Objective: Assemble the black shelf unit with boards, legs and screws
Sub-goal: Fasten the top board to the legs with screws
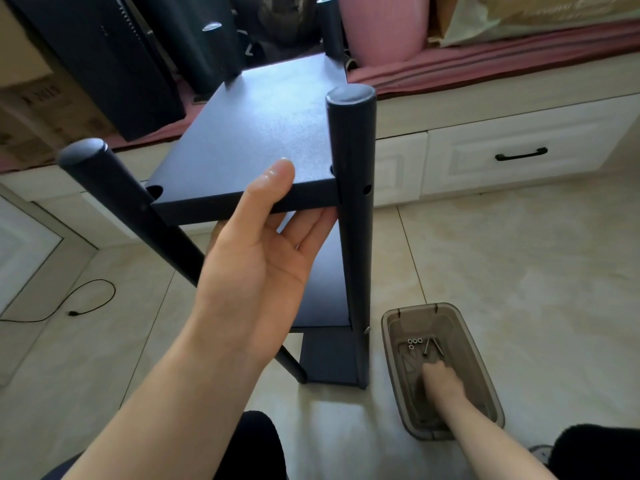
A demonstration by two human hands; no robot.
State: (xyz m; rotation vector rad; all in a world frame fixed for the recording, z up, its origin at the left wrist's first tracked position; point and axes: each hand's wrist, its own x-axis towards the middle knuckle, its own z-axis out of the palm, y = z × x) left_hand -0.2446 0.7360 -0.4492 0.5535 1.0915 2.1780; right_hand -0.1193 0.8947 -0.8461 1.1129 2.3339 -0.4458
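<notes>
We hold top board (249, 133) of black shelf unit with left hand (256, 258): thumb on upper face near front edge, fingers under it. Board sits between four upright legs; near right leg (353, 202) just beside our fingertips, near left leg (114, 195) tilted outward. Lower board (325, 292) visible beneath. Unit stands on tiled floor (502, 258). Our right hand (441, 382) reaches into brown plastic bin (391, 327) on floor right of unit; grip we cannot tell. Screws (414, 341) lie at bin's far end
</notes>
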